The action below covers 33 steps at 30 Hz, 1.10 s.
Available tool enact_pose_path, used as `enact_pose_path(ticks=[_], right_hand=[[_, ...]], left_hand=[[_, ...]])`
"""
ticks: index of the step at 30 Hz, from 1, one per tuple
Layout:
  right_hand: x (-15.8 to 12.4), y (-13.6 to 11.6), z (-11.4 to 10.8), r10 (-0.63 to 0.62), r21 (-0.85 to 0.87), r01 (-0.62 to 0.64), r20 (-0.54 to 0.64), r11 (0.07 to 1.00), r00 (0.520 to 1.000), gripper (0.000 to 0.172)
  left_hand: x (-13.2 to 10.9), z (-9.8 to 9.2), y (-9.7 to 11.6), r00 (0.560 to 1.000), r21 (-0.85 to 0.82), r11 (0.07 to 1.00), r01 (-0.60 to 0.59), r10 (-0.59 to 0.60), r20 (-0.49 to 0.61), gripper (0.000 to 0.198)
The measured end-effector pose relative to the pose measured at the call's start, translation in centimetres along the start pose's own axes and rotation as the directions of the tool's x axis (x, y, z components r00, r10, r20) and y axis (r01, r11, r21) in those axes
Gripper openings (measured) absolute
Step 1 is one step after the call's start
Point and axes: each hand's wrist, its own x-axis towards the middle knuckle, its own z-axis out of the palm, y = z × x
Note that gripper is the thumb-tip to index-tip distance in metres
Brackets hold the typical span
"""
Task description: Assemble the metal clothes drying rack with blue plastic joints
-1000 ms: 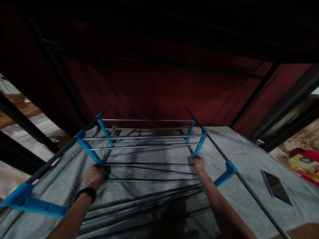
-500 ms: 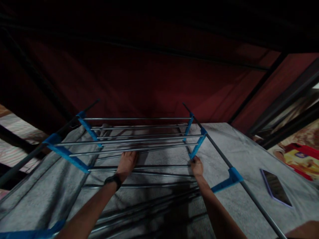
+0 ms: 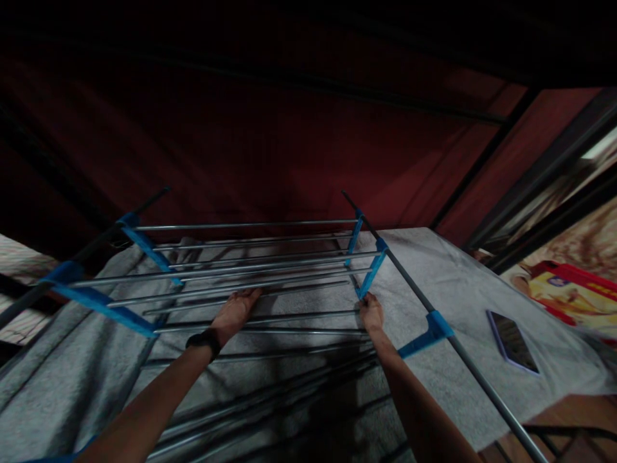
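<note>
A rack frame of metal rods and blue plastic brackets lies across a grey cloth. My left hand point(image 3: 237, 313), with a dark band on the wrist, is closed round a loose-ended metal rod point(image 3: 308, 287) in the middle of the frame. That rod's right end stops short of the right-hand blue bracket point(image 3: 374, 273). At the lower end of this bracket, my right hand point(image 3: 372, 313) has its fingers pinched on it. A left-hand blue bracket point(image 3: 110, 303) carries the other ends of the rods. Another blue bracket point(image 3: 428, 334) sits on the right side pole, beside my right forearm.
Several loose rods point(image 3: 270, 402) lie on the grey cloth point(image 3: 463, 283) near me. A phone point(image 3: 513, 342) rests on the cloth at right. Beyond it are a red and yellow package point(image 3: 569, 292) and part of another person's hand point(image 3: 519, 281). A dark red wall point(image 3: 270, 154) stands behind.
My left hand has shifted a little left with the rod, whose right end now shows apart from the right bracket. My right hand stays at the bracket. The view has turned slightly right.
</note>
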Motion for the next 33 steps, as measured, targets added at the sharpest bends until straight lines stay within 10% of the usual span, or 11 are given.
enact_pose_path(ticks=[33], right_hand=[[0.0,-0.3,0.0,0.023,-0.019,-0.023,-0.003,1.000,1.000,0.035]], left_hand=[[-2.8,-2.0,2.9,0.988,-0.059,0.986,-0.153,0.153,-0.008,0.068]])
